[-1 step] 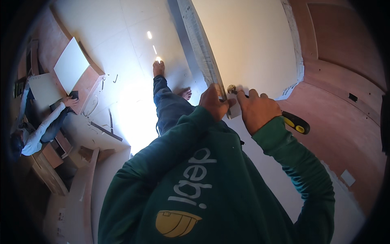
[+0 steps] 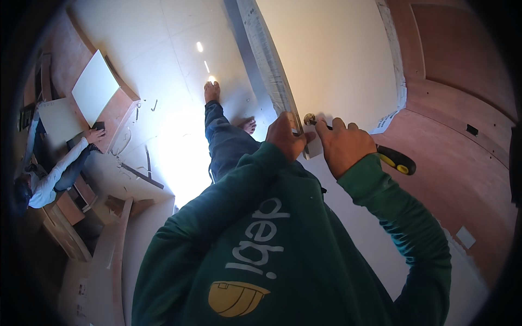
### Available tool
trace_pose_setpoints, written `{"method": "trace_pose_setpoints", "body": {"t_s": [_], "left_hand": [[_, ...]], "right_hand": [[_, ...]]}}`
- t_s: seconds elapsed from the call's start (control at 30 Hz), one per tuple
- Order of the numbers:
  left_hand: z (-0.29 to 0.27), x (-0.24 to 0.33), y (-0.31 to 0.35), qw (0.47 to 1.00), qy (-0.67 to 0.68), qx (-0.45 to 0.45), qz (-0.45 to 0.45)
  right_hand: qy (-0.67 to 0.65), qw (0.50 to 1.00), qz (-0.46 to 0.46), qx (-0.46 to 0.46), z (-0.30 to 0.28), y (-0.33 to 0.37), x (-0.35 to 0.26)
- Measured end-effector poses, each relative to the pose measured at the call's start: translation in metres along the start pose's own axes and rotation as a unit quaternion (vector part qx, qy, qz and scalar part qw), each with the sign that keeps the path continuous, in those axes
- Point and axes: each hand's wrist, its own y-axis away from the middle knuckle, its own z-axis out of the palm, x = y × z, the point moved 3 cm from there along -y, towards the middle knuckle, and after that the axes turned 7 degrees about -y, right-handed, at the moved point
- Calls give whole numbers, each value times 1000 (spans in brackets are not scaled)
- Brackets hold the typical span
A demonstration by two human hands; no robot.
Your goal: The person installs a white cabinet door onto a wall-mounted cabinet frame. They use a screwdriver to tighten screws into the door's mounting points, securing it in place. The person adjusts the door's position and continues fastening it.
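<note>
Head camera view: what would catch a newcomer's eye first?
Probably the white glare on the pale floor, left of centre. Next, the dark green sweatshirt filling the lower middle. Right of centre, the right hand grips a black-and-yellow-handled hammer, with the left hand at the cream panel's edge.

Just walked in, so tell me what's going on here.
A person in a green sweatshirt is working at the edge of a pale panel. The right hand grips a tool with a black-and-yellow handle and a rounded metal end near the panel. The left hand is at the panel's edge, fingers curled; whatever it may hold is mostly hidden. Off to the left, a co-worker in a light sleeve has a hand at a reddish board with a pale sheet on it.
</note>
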Motion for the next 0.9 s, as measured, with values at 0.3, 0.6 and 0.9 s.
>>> {"method": "trace_pose_setpoints", "body": {"t_s": [0.3, 0.6, 0.9], "left_hand": [[-5, -14, -7, 995, 78, -55, 38], [-29, 4, -14, 990, 53, -131, -26], [-15, -20, -19, 994, 64, -69, 56]], "right_hand": [[-61, 992, 53, -98, -15, -1, 22], [0, 999, -19, 47, -7, 2, 6], [126, 989, -76, -10, -18, -30, -21]]}}
